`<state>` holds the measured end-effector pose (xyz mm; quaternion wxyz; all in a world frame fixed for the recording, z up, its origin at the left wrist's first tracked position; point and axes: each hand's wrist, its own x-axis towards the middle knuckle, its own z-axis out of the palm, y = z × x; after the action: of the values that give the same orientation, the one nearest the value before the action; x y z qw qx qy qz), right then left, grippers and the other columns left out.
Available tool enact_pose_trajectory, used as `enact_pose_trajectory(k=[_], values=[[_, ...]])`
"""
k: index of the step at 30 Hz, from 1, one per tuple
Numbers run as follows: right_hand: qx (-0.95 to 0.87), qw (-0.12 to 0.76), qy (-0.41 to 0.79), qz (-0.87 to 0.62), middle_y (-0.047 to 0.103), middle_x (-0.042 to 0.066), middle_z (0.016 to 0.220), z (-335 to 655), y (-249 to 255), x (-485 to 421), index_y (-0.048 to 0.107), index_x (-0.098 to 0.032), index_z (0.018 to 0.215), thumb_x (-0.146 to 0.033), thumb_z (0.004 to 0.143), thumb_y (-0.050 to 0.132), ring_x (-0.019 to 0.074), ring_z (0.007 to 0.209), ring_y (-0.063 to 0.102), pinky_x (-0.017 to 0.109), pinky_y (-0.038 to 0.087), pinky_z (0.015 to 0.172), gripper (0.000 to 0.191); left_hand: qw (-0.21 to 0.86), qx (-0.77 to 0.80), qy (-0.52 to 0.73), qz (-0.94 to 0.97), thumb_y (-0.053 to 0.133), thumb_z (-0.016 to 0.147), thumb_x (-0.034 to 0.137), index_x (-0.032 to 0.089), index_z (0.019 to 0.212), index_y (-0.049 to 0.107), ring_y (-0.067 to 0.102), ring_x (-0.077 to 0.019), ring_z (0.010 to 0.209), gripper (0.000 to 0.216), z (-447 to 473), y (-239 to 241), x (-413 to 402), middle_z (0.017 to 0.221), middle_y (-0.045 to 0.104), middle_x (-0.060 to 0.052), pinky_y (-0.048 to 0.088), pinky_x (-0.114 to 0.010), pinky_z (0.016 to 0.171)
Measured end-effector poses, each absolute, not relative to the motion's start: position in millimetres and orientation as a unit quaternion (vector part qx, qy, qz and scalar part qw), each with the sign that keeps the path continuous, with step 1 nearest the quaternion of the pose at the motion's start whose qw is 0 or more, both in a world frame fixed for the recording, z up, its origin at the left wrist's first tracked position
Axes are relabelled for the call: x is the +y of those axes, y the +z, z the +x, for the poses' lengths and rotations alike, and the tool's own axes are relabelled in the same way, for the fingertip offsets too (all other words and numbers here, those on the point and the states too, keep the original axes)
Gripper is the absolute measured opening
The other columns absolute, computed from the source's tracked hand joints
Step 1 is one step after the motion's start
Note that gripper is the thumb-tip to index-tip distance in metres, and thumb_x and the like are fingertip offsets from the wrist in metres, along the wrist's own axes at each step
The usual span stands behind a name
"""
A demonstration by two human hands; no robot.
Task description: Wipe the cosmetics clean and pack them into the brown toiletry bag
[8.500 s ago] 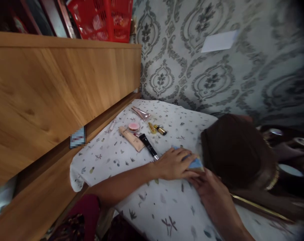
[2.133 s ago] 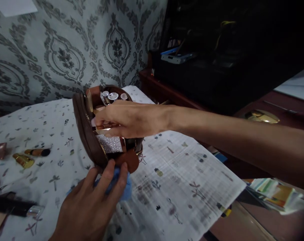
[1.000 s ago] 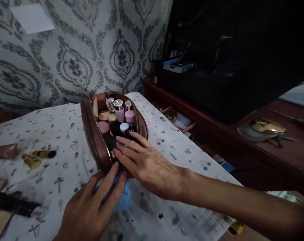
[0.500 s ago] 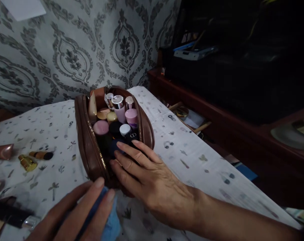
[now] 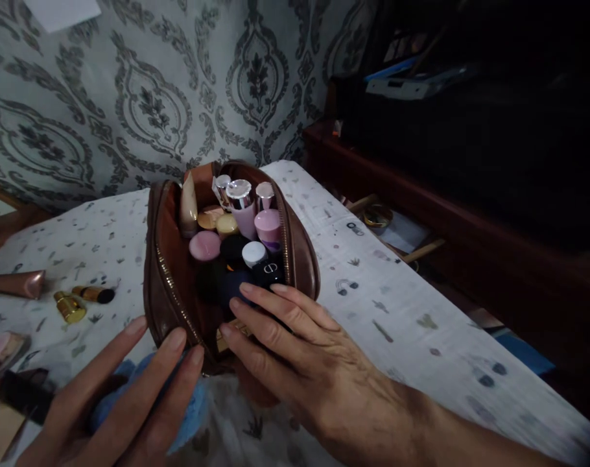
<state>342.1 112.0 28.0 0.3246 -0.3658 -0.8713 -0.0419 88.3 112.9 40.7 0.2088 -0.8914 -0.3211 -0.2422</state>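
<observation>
A brown zip-up makeup bag (image 5: 302,259) stands unzipped on the cloth-covered table. Inside it are a lilac silver-capped bottle (image 5: 246,217), a pink jar (image 5: 267,224), a pink-lidded pot (image 5: 205,246), a white-lidded jar (image 5: 254,253), a beige tube (image 5: 188,204) and a black item (image 5: 270,272) among others. My right hand (image 5: 309,363) lies with fingers stretched over the bag's near right side, by a gold item (image 5: 231,336) partly hidden under them. My left hand (image 5: 124,395) holds a crumpled blue cloth (image 5: 190,415) under its fingers, fingertips at the bag's near left edge.
On the left of the table lie a rose-gold tube (image 5: 20,284), a small gold bottle (image 5: 70,307), a dark-capped gold tube (image 5: 94,294) and a black item (image 5: 25,397). Patterned wallpaper (image 5: 153,107) rises behind. Dark red furniture (image 5: 397,175) borders the right, with an open drawer.
My left hand has shifted left with the blue cloth, its fingers spreading toward the bag's edge. The bag's mouth looks wider, and the gold item shows more. The camera view has shifted slightly.
</observation>
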Motion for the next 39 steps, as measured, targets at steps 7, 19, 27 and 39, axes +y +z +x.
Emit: enact_pose_trajectory(k=[7,19,27,39], values=[[-0.873,0.329,-0.019,-0.36,0.067,0.007,0.127,345,32,111,0.063,-0.017,0.125,-0.013,0.097,0.046,0.0221,0.137,0.045,0.045,0.039,0.114,0.033,0.265,-0.264,-0.179,-0.91,0.044,0.093,0.014,0.019,0.146,0.045,0.044,-0.0302,0.138,0.053,82,54,116,0.153,0.043,-0.005,0.039,-0.04,0.114],[-0.872,0.366,-0.102,-0.309,0.064,0.014,0.13,347,11,118,0.058,-0.007,0.13,-0.009,0.1,0.035,0.0216,0.142,0.037,0.046,0.041,0.113,0.038,0.257,-0.289,-0.259,-0.885,0.04,0.079,-0.007,0.019,0.129,0.06,0.042,-0.0263,0.139,0.06,98,46,113,0.135,0.062,-0.006,0.038,-0.039,0.114],[-0.836,0.443,-0.159,-0.283,0.067,0.016,0.123,351,-5,122,0.059,-0.005,0.123,-0.011,0.101,0.035,0.0209,0.137,0.044,0.043,0.044,0.11,0.033,0.257,-0.286,-0.251,-0.888,0.034,0.078,-0.007,0.019,0.134,0.056,0.04,-0.0266,0.141,0.066,95,49,109,0.142,0.057,-0.007,0.041,-0.038,0.111],[-0.839,0.439,-0.17,-0.274,0.066,0.016,0.125,352,-5,122,0.059,-0.004,0.123,-0.01,0.101,0.036,0.0216,0.134,0.047,0.044,0.044,0.11,0.032,0.214,-0.32,-0.271,-0.882,0.038,0.08,-0.006,0.017,0.123,0.059,0.056,-0.0258,0.12,0.053,54,12,105,0.126,0.06,-0.013,0.05,-0.037,0.096]])
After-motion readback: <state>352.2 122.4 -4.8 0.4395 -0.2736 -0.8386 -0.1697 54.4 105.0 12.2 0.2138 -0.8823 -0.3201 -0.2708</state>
